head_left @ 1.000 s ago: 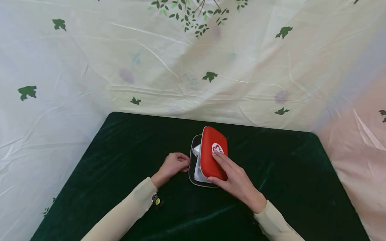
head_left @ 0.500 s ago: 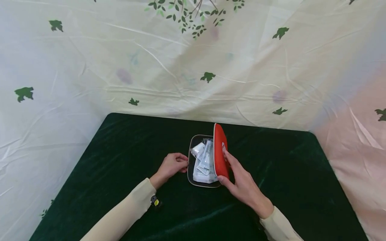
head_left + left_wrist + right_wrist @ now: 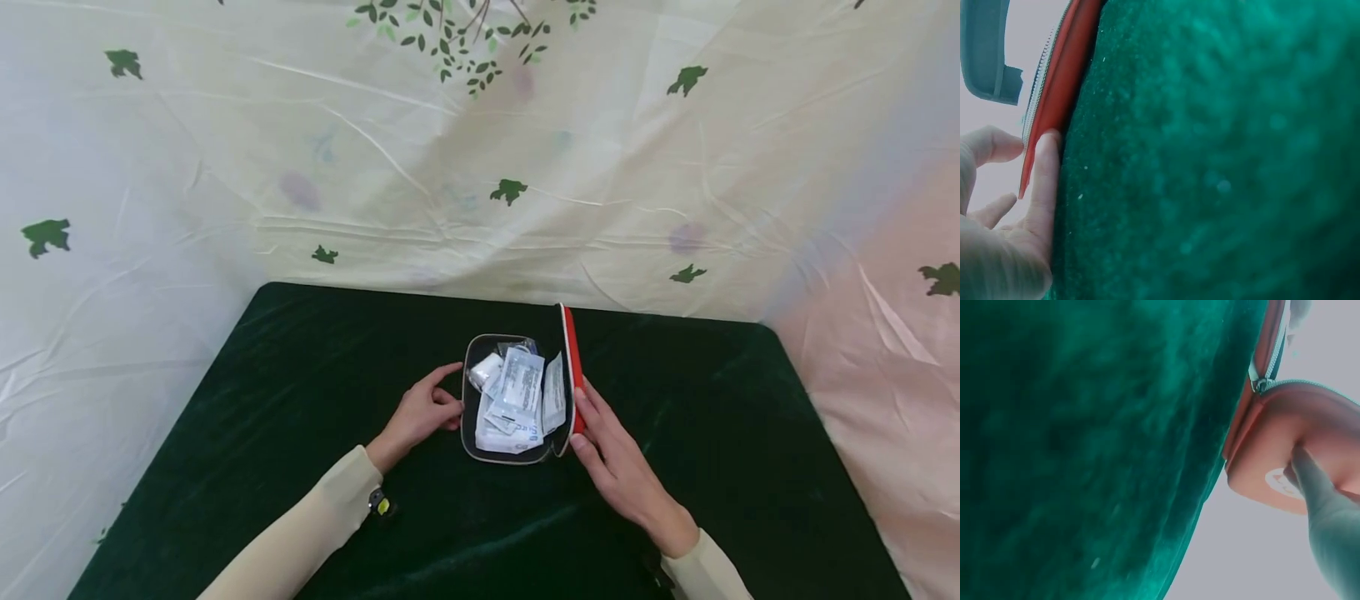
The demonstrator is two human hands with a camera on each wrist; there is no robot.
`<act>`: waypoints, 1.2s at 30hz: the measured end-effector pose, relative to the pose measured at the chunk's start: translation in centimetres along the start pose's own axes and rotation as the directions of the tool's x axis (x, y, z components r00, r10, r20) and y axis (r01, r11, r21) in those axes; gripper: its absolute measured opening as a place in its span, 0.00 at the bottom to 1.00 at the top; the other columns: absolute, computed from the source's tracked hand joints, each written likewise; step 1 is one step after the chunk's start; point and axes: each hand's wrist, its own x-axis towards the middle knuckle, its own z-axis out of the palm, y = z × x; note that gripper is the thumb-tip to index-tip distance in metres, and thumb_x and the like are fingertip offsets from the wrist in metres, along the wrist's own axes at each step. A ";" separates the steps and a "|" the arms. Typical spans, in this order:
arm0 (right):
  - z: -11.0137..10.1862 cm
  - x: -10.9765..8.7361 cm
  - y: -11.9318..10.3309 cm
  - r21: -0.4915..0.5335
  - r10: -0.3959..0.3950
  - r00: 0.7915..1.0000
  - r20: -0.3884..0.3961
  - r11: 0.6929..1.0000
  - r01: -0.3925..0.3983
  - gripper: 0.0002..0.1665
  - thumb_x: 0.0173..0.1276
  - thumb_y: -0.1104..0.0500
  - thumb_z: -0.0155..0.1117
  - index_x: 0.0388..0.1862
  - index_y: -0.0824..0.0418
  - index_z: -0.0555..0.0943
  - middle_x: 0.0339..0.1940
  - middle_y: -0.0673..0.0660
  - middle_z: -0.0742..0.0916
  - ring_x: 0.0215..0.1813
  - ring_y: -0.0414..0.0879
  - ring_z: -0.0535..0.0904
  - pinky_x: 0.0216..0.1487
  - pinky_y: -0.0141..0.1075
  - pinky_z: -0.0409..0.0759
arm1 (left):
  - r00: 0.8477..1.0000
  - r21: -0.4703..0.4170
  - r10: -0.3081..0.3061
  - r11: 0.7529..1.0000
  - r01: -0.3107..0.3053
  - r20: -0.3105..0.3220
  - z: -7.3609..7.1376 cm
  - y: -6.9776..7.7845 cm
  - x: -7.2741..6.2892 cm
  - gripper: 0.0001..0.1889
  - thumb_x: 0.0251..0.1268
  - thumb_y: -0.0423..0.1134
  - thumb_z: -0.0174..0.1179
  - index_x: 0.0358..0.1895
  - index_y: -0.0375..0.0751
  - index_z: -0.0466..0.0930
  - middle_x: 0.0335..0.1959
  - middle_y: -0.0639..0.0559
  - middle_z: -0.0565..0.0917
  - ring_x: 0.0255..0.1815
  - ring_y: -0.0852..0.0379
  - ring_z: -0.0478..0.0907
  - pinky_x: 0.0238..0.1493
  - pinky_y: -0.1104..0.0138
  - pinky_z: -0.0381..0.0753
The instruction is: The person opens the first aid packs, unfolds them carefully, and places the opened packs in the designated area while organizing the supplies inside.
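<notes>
A red zippered case lies unfolded on the dark green cloth, its black-lined base (image 3: 471, 437) flat and its lid (image 3: 572, 358) standing nearly upright at the right. Inside the base are several white printed packets (image 3: 520, 387) and a white bundle (image 3: 486, 371) in clear wrap. Another packet (image 3: 553, 396) leans against the lid's inner side. My left hand (image 3: 418, 417) touches the base's left edge, index finger extended; its fingertips meet the red wall (image 3: 1071, 69) and zipper in the left wrist view. My right hand (image 3: 628, 475) supports the lid from outside, a finger by its white emblem (image 3: 1282, 482).
The dark green velvety cloth (image 3: 337, 350) covers the table. Behind and beside it hang pale curtains (image 3: 420, 183) printed with leaves and birds. A small black device with a yellow spot (image 3: 380, 502) sits at my left wrist.
The lid has swung from leaning over the base to upright at the right, moved by my right hand, uncovering the packets. My left index finger has stretched out along the rim.
</notes>
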 end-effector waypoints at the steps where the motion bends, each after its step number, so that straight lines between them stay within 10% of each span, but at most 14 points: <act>1: -0.2 -0.2 0.1 -0.006 -0.008 1.000 -0.001 1.000 0.008 0.42 0.78 0.63 0.57 0.86 0.57 0.54 0.86 0.59 0.56 0.72 0.58 0.71 0.65 0.47 0.80 | 1.000 0.000 0.007 1.000 -0.007 0.006 0.0 0.1 0.0 0.38 0.66 0.31 0.66 0.78 0.55 0.65 0.36 0.47 0.87 0.33 0.53 0.87 0.39 0.61 0.88; 16: -3.5 -0.3 0.0 0.141 0.254 0.963 -0.095 0.961 -0.239 0.18 0.85 0.58 0.49 0.69 0.55 0.71 0.79 0.64 0.70 0.67 0.60 0.77 0.55 0.31 0.80 | 1.000 0.016 0.010 1.000 -0.010 0.005 -0.1 0.3 -0.1 0.40 0.66 0.31 0.66 0.81 0.54 0.62 0.37 0.46 0.87 0.34 0.53 0.86 0.39 0.61 0.89; 36: -5.9 -0.3 3.3 0.260 0.442 0.890 0.116 0.851 -0.456 0.35 0.82 0.65 0.44 0.84 0.65 0.53 0.79 0.73 0.66 0.60 0.55 0.81 0.51 0.29 0.83 | 0.999 0.046 0.021 0.999 -0.020 -0.026 0.3 0.3 -0.4 0.39 0.65 0.31 0.63 0.80 0.51 0.63 0.44 0.46 0.84 0.35 0.54 0.86 0.40 0.62 0.88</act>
